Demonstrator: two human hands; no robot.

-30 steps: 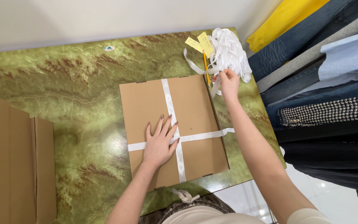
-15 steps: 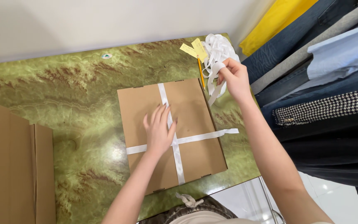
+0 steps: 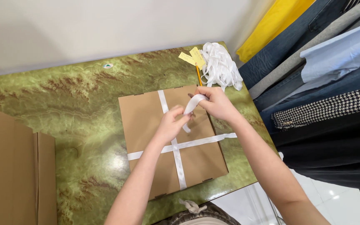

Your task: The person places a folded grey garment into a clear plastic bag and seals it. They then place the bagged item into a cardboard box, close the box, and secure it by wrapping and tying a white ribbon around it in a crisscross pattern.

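1. White ribbon strip (image 3: 191, 105) is hanging between my hands over the flat cardboard box (image 3: 146, 125), which is lying on the green marbled surface (image 3: 63, 104).
2. I'm pinching its upper end with my right hand (image 3: 217, 103); my left hand (image 3: 172, 123) is closing on its lower end.
3. I'm judging that keeping the strip taut and untwisted is serving best.
4. The box is sitting shut, crossed by ribbon (image 3: 176, 146); I cannot tell its contents.

Both forearms enter from 6 o'clock, converging toward 12. Left hand (image 3: 172, 124): fingers curled, pinching closed, wrist straight. Right hand (image 3: 215, 102): at 2 o'clock from the left, knuckles up, fingers pinched closed, almost touching the left's fingertips.
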